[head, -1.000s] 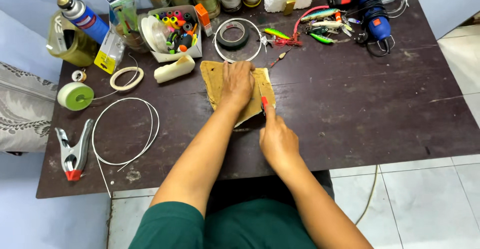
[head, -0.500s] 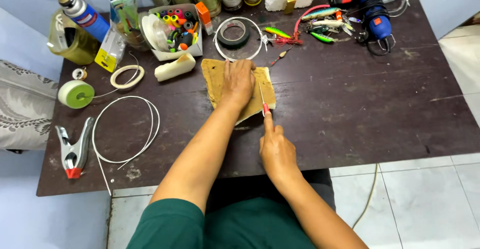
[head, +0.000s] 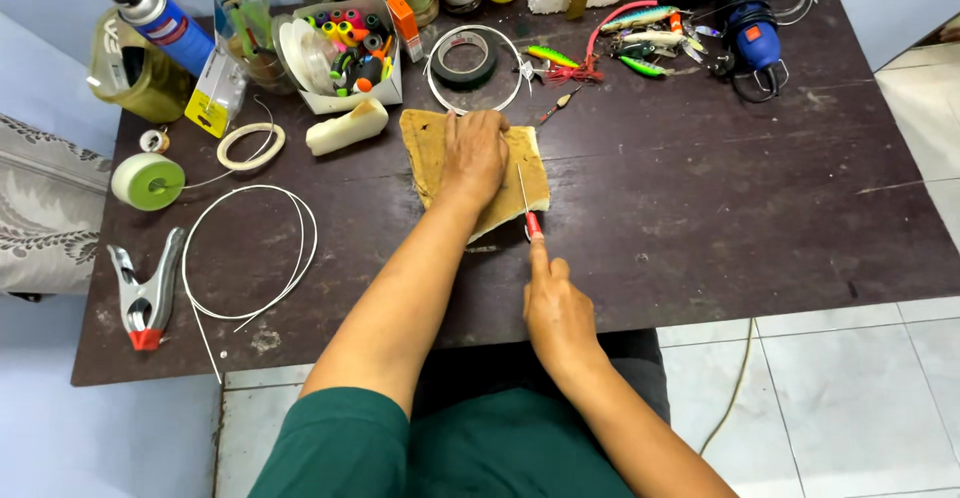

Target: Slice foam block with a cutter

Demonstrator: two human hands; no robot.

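Foam block, tan and flat, lies just above centre of frame on the dark table. Its near edge looks ragged and stained.

Left hand rests palm-down on the block, fingers spread and flat, pinning it. It grips nothing.

Right hand is closed round a thin knife with a red handle, index finger laid along the top. The blade lies along the block's right edge, tip pointing toward the top of frame. I cannot tell whether it sits in the foam or just against its side.

Step in hand, by my reading: slicing a strip off the right side of the block, with the cut under way. The next move would call for steady downward pressure from the left hand so the block does not slide, and a straight pull of the blade. Left fingertips sit near the blade line, so that is the risk.

Around it:
- Just above the block: a roll of dark tape inside a loop of white wire.
- Upper right: fishing lures and a blue power tool.
- Upper left: a cardboard box of coloured spools, a blue gas canister, a pale foam offcut.
- Left side: a green spool, a large white wire loop, a metal spring clamp with red tips.
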